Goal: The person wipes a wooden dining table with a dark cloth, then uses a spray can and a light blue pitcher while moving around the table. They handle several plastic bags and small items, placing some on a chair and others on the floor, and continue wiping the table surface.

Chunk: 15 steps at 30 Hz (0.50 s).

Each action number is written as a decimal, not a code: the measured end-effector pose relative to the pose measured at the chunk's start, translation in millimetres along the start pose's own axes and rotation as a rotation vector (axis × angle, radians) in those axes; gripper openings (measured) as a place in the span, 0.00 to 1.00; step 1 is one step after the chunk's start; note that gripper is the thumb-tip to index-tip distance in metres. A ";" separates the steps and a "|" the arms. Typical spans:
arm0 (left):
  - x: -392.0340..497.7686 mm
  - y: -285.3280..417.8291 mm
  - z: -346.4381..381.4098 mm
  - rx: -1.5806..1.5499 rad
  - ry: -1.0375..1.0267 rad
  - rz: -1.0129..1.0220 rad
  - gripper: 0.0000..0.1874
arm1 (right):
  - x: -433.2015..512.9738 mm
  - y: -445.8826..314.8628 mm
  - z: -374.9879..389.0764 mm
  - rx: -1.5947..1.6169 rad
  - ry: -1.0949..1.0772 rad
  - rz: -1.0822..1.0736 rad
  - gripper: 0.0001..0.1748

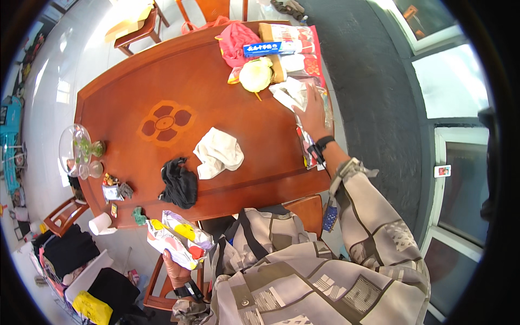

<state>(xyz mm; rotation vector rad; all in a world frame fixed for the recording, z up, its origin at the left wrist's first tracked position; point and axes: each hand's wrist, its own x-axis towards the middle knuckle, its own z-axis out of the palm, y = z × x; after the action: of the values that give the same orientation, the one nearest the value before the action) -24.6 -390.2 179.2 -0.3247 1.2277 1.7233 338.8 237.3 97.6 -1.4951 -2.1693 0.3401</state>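
Observation:
My left hand (175, 266) holds a soft white package (172, 239) with yellow, red and purple prints, just off the table's near edge. It looks like one or two tissue packs; the fingers beneath it are partly hidden. At the table's right edge, my right hand (313, 115) lies over white, see-through plastic packaging (290, 91). Its fingers are spread, and whether they grip the plastic is not plain. Below that wrist is a flat, colourful package (306, 152), partly covered by the forearm. A crumpled white cloth (219, 153) and a black cloth (178, 183) rest between my hands.
On the wooden table (134, 93) at the back right are a red bag (237, 42), a blue toothpaste box (264, 49) and a pale round vegetable (256, 76). A glass bowl (74, 146) stands far left. A white paper roll (100, 224) is at the near left corner.

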 end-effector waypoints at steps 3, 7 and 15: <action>-21.0 -7.3 -14.4 -0.043 0.044 0.017 0.50 | 24.7 -0.1 30.0 -0.067 -0.124 0.065 0.54; -47.6 -17.9 -24.3 -0.106 0.103 0.033 0.50 | 30.5 2.5 54.1 -0.081 -0.281 0.098 0.42; -62.7 -31.2 -34.2 -0.181 0.235 0.007 0.49 | 15.3 24.6 72.0 0.002 -0.234 0.185 0.26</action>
<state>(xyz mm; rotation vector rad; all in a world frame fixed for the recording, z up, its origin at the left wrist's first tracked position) 22.2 -452.0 187.4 -0.6458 1.2407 1.8459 317.1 265.4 28.7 -1.7349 -2.2076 0.6073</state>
